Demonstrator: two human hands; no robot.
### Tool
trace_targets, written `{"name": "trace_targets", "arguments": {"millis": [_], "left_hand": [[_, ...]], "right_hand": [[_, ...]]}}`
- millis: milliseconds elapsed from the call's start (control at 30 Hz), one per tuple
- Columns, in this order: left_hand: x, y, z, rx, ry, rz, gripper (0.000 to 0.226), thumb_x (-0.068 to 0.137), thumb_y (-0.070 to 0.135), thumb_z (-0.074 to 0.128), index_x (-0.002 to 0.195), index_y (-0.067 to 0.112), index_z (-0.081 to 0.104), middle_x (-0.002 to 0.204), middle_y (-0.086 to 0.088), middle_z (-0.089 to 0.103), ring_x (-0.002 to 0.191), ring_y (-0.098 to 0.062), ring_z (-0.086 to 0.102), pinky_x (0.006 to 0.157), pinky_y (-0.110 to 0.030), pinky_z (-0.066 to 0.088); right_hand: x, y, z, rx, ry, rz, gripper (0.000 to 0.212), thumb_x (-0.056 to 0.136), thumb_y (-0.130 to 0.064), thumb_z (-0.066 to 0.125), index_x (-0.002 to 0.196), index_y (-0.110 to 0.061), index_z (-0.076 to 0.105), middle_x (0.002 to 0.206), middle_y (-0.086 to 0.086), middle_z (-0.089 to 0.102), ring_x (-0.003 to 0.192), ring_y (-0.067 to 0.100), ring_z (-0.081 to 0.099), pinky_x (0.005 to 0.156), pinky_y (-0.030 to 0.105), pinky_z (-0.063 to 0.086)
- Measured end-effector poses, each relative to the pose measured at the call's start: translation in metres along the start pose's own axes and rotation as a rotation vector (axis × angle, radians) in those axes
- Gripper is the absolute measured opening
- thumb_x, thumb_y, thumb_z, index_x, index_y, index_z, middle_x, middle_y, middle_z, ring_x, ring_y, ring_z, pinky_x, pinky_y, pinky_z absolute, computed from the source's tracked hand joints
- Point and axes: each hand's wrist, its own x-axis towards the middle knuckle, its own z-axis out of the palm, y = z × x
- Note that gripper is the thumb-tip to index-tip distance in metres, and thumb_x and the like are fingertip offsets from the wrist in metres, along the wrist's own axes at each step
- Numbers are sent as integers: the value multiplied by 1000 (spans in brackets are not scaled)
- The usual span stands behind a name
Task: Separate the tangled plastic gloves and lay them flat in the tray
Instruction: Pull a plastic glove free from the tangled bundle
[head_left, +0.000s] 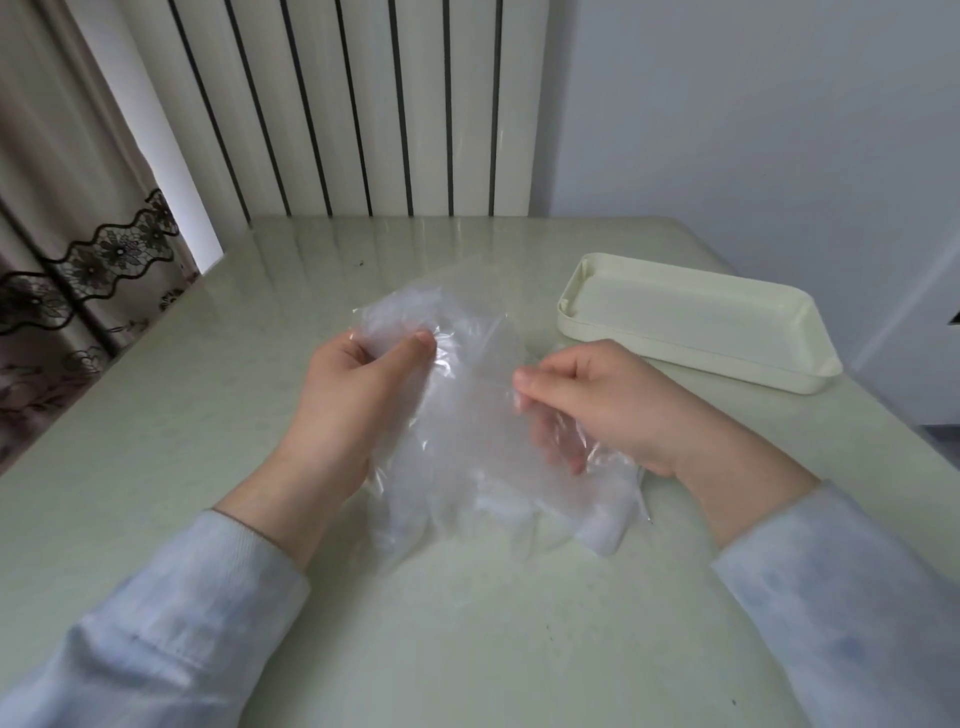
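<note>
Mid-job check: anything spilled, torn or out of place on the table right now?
Nothing stands out. The plastic gloves are one crumpled bunch over the table, pinched by the left hand and right hand; no tear shows. The tray sits level, no glove in it. One dark speck lies beyond.

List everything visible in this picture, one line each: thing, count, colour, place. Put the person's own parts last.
clear thin plastic gloves: tangled bunch, count unclear, transparent, held above the table's middle
cream rectangular plastic tray: one, cream, on the table, far right
glossy pale green table: one, pale green, foreground
white ribbed radiator: one, white, behind the table
beige curtain with black lace trim: one, beige, far left
light blue sleeves: two, light blue, bottom corners
left hand: one, pinches the gloves' left side
right hand: one, pinches the gloves' right side
</note>
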Motion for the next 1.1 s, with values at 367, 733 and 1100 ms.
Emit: {"name": "trace_targets", "arguments": {"millis": [367, 733, 1100], "left_hand": [[0, -1, 0, 2, 17, 21, 26, 92, 22, 73, 97, -3, 71, 79, -10, 55, 72, -21, 49, 57, -26, 35], [1, 5, -1, 32, 117, 9, 18, 92, 24, 73, 77, 17, 66, 54, 6, 54, 45, -10, 48, 43, -17, 37], [-7, 6, 5, -30, -44, 4, 25, 86, 21, 74, 94, -3, 73, 71, -11, 66, 56, -19, 59, 54, -24, 45]], "right_hand": [[2, 5, -10, -346, 90, -307, 21, 75, -22, 88, 75, -25, 68, 71, -8, 53, 61, 6, 45, 59, 18, 39], [2, 12, -3, -674, -254, -149, 14, 76, -39, 82, 89, -43, 77, 104, -19, 64, 102, -2, 60, 97, 33, 49], [-9, -17, 5, 278, 1, -280, 37, 90, -44, 61, 70, -13, 68, 63, 3, 62, 55, 15, 60, 57, 26, 49]]}}
